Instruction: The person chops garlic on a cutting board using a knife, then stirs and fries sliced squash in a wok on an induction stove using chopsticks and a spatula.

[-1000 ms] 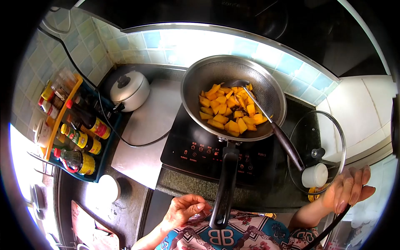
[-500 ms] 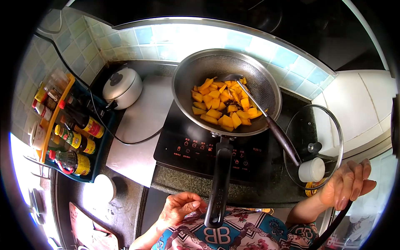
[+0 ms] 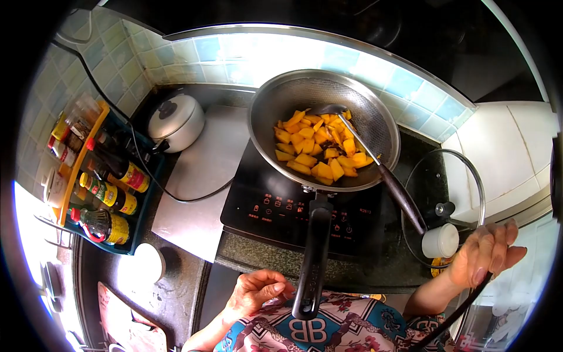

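Observation:
My left hand [image 3: 255, 291] is loosely curled at the counter's front edge, just left of the black wok handle [image 3: 314, 264]. I see nothing in its fingers. On the right, my right hand [image 3: 488, 253] has its fingers bent against a thick black cord [image 3: 463, 314] that runs down towards my body. The steel wok [image 3: 267, 132] stands on the black induction cooker [image 3: 270, 220]. Orange-yellow chunks, like pumpkin, [image 3: 306, 145] with some dark bits fill its bottom. A ladle or turner [image 3: 402, 196] rests in the wok, its dark handle over the right rim.
At the right, a glass lid [image 3: 482, 188] leans near a white lidded jar [image 3: 440, 240]. A lidded pot [image 3: 176, 123] stands at the back left. Sauce bottles [image 3: 108, 196] fill a rack [image 3: 135, 234], with a white round container [image 3: 149, 263] in front. Another cord [image 3: 187, 200] crosses a pale board [image 3: 196, 217].
The whole view has shifted slightly, with the counter things a little further right. The black cord by my right hand now slants more to the left. The food and wok look the same.

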Motion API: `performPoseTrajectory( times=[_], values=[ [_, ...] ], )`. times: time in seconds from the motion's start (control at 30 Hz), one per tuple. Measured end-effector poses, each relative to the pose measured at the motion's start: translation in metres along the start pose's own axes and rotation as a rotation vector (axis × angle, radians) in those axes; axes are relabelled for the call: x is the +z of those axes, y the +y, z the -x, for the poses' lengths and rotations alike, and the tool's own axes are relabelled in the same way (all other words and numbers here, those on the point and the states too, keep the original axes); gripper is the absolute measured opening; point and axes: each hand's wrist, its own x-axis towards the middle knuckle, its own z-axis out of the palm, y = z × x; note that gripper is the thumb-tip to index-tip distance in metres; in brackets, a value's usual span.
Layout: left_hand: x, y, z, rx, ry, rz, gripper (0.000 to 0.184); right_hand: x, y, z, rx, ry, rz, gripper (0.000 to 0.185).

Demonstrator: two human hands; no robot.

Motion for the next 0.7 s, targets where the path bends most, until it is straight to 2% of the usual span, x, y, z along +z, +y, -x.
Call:
performPoseTrajectory(
  times=[0.03, 0.07, 0.1, 0.2, 0.23, 0.3, 0.33, 0.43, 0.7],
  values=[
    [-0.001, -0.001, 0.000, 0.002, -0.009, 0.017, 0.018, -0.001, 0.002, 0.000, -0.019, 0.001, 0.013, 0.028],
    [-0.001, -0.001, -0.001, 0.007, -0.019, 0.033, 0.018, -0.006, -0.003, 0.003, 0.055, -0.013, 0.057, 0.036],
    [-0.001, -0.001, 0.000, 0.008, -0.019, 0.033, 0.018, -0.005, -0.001, 0.005, 0.053, -0.015, 0.057, 0.036],
    [0.000, 0.003, 0.000, -0.033, -0.009, -0.009, 0.018, -0.007, 0.010, 0.012, -0.064, 0.284, 0.307, 0.032],
    [0.003, 0.005, 0.002, -0.029, 0.001, 0.015, 0.019, -0.007, 0.015, 0.013, -0.157, 0.571, 0.399, 0.034],
    [-0.001, 0.000, 0.000, -0.035, -0.012, 0.007, 0.019, -0.011, 0.028, 0.005, -0.135, 0.723, 0.397, 0.037],
    [-0.001, 0.000, 0.000, -0.027, -0.019, 0.003, 0.019, -0.022, 0.023, 0.005, 0.022, 0.381, 0.603, 0.037],
    [0.000, 0.001, 0.001, -0.026, -0.005, 0.014, 0.019, -0.036, 0.032, 0.002, 0.044, 0.491, 0.622, 0.035],
    [0.002, 0.001, 0.002, -0.032, 0.042, -0.016, 0.018, -0.046, 0.037, 0.000, 0.090, 0.488, 0.568, 0.035]
  ],
)
